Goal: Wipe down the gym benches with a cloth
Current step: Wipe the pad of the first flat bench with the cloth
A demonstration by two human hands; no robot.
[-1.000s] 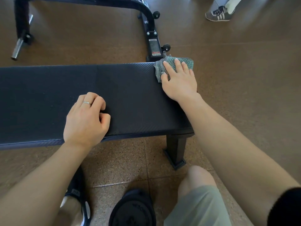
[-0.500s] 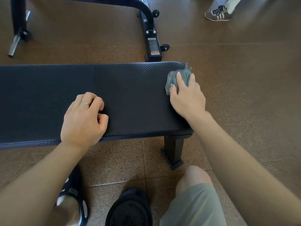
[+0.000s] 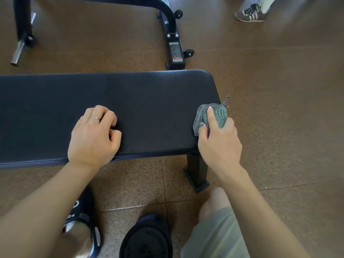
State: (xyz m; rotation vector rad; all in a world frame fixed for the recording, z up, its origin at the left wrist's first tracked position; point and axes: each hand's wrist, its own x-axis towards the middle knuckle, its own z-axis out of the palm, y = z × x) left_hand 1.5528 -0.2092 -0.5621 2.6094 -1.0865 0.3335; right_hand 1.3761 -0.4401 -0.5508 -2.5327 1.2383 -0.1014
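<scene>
A flat black gym bench (image 3: 145, 101) runs across the view from the left edge. My right hand (image 3: 219, 142) grips a bunched green-grey cloth (image 3: 220, 116) at the bench's right end, the cloth lying over the pad's edge. My left hand (image 3: 94, 136) rests on the pad near its front edge, fingers curled under with nothing in them; a ring shows on one finger.
The bench's black leg (image 3: 197, 172) stands on the brown floor by my knee. Another machine's black frame (image 3: 171, 32) with small wheels lies behind the bench, a metal bar end (image 3: 18, 51) at far left. Another person's sneaker (image 3: 250, 13) is at top right.
My right hand has drawn the cloth from the far right corner of the pad toward me along the right end, bunching it up. My left hand has stayed in place.
</scene>
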